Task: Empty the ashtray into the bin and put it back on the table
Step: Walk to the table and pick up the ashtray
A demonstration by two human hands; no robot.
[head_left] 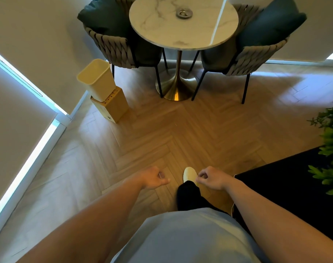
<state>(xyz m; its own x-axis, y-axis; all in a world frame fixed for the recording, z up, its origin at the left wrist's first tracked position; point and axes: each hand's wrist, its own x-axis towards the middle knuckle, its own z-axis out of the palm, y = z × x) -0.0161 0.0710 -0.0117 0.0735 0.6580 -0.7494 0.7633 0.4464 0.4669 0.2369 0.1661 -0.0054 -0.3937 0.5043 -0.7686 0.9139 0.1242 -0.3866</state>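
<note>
The left hand [154, 178] and right hand [211, 178] hang loosely curled, holding nothing, while the ashtray [184, 13] sits well ahead of them on the round worktop [162, 31]; best to step close, grip its rim, and carry it level to the bin [97, 80] ahead of the left hand.

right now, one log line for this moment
stage: before pickup | ashtray: on round table, untouched | bin: atop wooden box, left of table | left hand: loosely curled, empty | right hand: loosely curled, empty
</note>
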